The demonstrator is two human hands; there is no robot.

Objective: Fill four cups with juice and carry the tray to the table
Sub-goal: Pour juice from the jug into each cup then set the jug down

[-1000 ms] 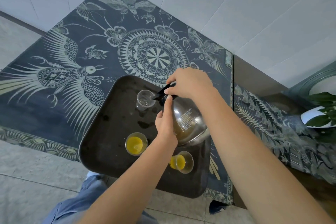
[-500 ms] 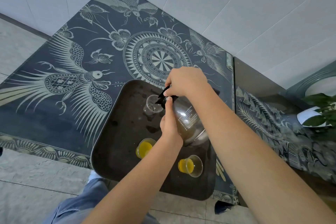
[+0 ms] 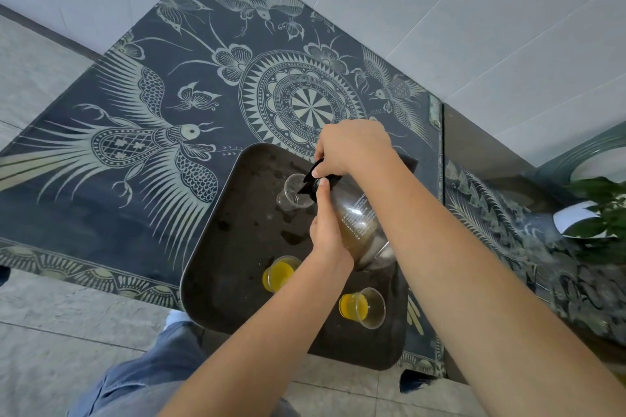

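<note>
A dark tray [image 3: 237,247] lies on the patterned table, overhanging its near edge. On it stand two clear cups with orange juice [image 3: 279,273] [image 3: 362,306] and one clear cup [image 3: 292,193] that looks empty. A glass jug [image 3: 355,223] with a black spout is tipped over that empty cup, spout at its rim. My right hand [image 3: 352,149] grips the jug's top. My left hand [image 3: 327,227] presses against the jug's side. A fourth cup is not visible.
The dark blue table top [image 3: 169,132] bears a pale bird and mandala design. A second patterned surface [image 3: 508,230] adjoins on the right, with a potted plant [image 3: 603,210] at its far end. White tiled wall behind, stone floor and my jeans below.
The jug has tipped further, bringing its spout down to the empty cup's rim. My view has shifted a little, so the tray sits further right in frame.
</note>
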